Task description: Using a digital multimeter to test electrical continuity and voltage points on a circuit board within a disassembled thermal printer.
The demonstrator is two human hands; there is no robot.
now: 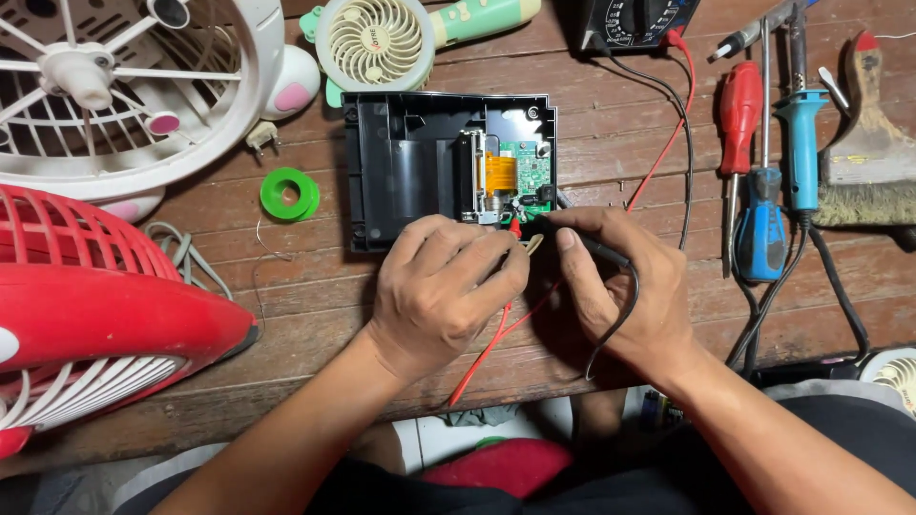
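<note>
Two hands work at one open black box (420, 167). The left hand (444, 291) pinches a red probe (513, 229); the right hand (620, 286) grips a black probe (601, 253). Three fans and two screwdrivers lie around.

The left hand (444, 286) hides the red probe's (514, 229) body, and the right hand (620, 286) covers most of the black probe (601, 252). The meter (634, 21) and white fan (114, 86) are cut off at the top edge.

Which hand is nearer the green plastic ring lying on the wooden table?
Left. The left hand sits just right of and below the green plastic ring; the right hand is farther right, beyond the left hand.
</note>
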